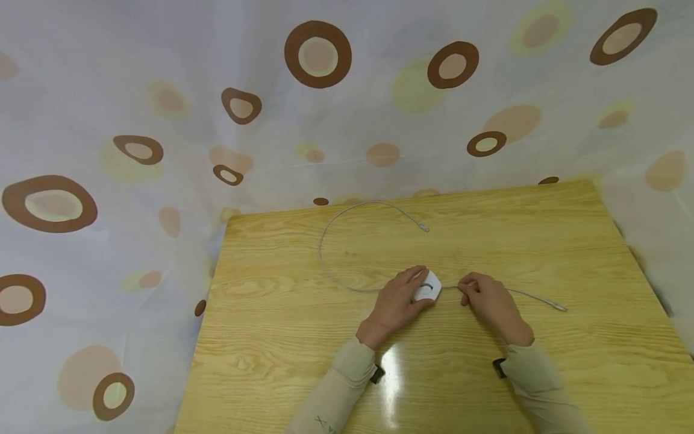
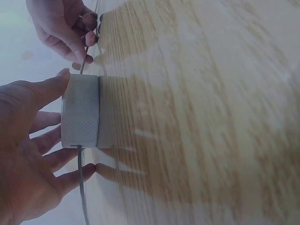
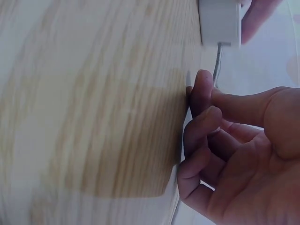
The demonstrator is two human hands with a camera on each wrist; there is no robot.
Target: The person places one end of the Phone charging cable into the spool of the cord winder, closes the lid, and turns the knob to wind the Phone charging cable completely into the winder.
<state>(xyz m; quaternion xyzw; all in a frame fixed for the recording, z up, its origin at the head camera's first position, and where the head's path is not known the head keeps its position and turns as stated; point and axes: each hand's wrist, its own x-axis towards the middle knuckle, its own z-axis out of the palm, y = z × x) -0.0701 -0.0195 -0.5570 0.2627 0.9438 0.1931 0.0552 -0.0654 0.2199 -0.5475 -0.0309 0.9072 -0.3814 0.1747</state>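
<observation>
A white, flat, many-sided box [image 1: 428, 287] with a dark curved mark on top sits on the wooden table. A thin grey cable [image 1: 320, 244] comes out of both its left and right sides. My left hand [image 1: 398, 299] grips the box from the left, thumb and fingers around its sides. Just right of the box, my right hand [image 1: 490, 301] pinches the cable between thumb and forefinger, its other fingers curled. In the right wrist view the cable [image 3: 218, 63] runs from a slot in the box [image 3: 220, 23] to those fingertips.
One cable plug [image 1: 423, 227] lies behind the box, at the end of a wide loop on the left. The other plug [image 1: 558, 307] rests right of my right hand. Behind the wooden table [image 1: 271, 337] hangs a patterned sheet [image 1: 190, 132].
</observation>
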